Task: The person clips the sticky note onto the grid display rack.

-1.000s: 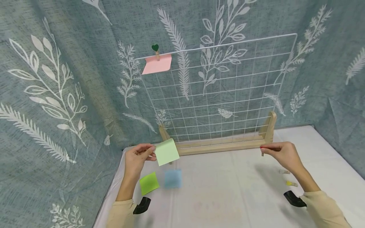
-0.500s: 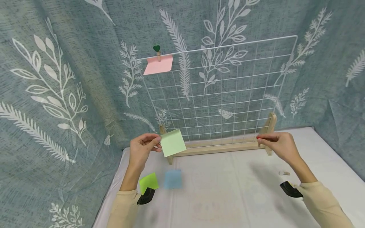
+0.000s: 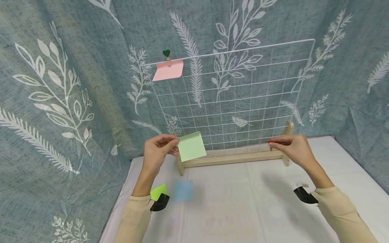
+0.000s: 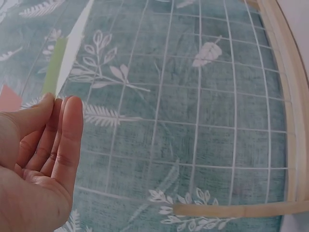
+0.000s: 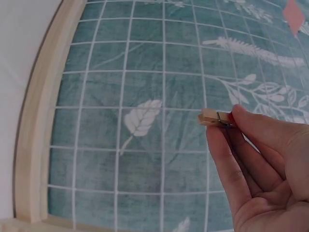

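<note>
A person's left hand (image 3: 157, 150) pinches a pale green note (image 3: 192, 147) by its left edge, holding it up before the lower left of a white wire grid (image 3: 273, 45). Well apart, the right hand (image 3: 294, 148) pinches a red-tipped wooden peg (image 5: 213, 117) before the grid's lower right. Above, a heart peg (image 3: 166, 53) clips a pink note (image 3: 169, 71) at the grid's top left. Lime (image 3: 158, 192) and blue (image 3: 183, 191) notes lie side by side on the table (image 3: 228, 202).
</note>
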Action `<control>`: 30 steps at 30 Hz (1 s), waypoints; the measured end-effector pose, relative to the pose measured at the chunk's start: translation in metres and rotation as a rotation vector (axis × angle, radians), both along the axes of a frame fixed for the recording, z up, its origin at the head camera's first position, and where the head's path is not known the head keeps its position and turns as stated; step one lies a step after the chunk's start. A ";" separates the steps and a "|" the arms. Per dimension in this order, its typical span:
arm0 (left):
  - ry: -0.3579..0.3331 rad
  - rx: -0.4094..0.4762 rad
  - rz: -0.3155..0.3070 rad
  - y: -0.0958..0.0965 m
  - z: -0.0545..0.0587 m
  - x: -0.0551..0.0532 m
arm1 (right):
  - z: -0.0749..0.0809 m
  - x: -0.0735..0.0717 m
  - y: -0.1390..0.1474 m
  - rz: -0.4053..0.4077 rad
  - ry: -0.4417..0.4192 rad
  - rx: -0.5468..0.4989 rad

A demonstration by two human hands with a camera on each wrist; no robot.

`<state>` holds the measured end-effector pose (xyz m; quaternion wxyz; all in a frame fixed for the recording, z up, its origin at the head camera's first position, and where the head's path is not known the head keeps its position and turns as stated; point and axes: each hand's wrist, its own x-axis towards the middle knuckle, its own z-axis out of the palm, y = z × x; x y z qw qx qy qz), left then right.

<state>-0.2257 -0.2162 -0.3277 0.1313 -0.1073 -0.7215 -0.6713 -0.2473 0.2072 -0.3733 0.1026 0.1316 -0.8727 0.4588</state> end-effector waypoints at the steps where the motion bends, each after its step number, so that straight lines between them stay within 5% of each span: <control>1: 0.002 -0.002 -0.002 0.001 0.001 -0.001 | 0.002 0.000 -0.001 0.001 -0.001 0.003; 14: 0.057 -0.053 -0.027 0.012 0.020 -0.005 | 0.024 -0.006 -0.008 0.021 0.007 0.016; 30: 0.085 -0.053 -0.098 0.024 0.058 -0.020 | 0.051 -0.024 -0.030 0.059 0.108 0.028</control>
